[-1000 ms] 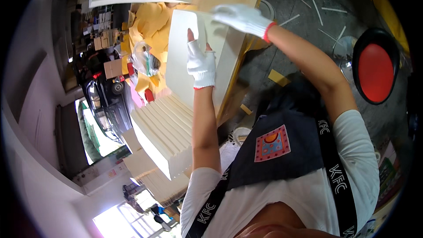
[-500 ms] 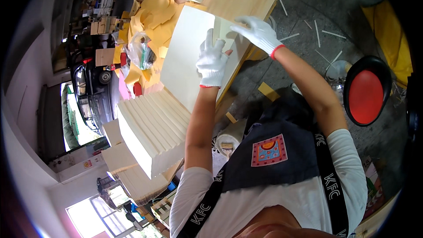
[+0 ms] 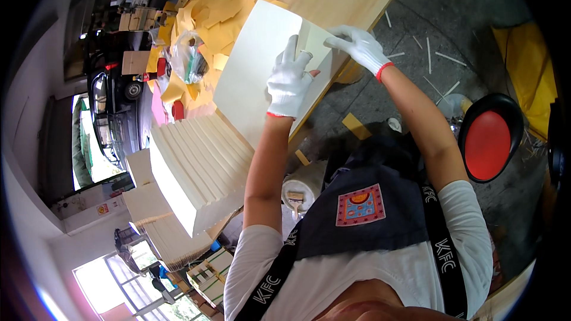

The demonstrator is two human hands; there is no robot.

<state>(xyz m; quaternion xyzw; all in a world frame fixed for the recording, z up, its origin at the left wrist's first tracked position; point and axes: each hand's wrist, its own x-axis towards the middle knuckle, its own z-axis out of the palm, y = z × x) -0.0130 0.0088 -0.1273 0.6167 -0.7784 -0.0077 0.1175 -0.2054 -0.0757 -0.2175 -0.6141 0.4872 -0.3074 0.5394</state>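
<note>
A large white sheet (image 3: 259,44) lies on the wooden table, with a narrower, shaded strip (image 3: 312,34) along its right side. My left hand (image 3: 288,83) rests on the sheet in a white knit glove with a red cuff; its fingers are stretched and apart, and the thumb tip is bare. At the sheet's far right edge is my right hand (image 3: 360,49), gloved the same way. Its fingers reach out over the strip with the thumb apart, and nothing shows held between them. Whether its fingertips press on the strip is hard to make out.
A thick stack of cream-white folded boards (image 3: 205,166) stands left of my left forearm. Yellow paper scraps (image 3: 217,9) and a plastic bag (image 3: 189,59) lie beyond it. A brush (image 3: 295,197) sits on a bucket by my waist. At right is a red-and-black stool (image 3: 489,142).
The view has shifted slightly. Both hands keep nearly the same places on the sheet, the left with its fingers stretched over it and the right at its edge.
</note>
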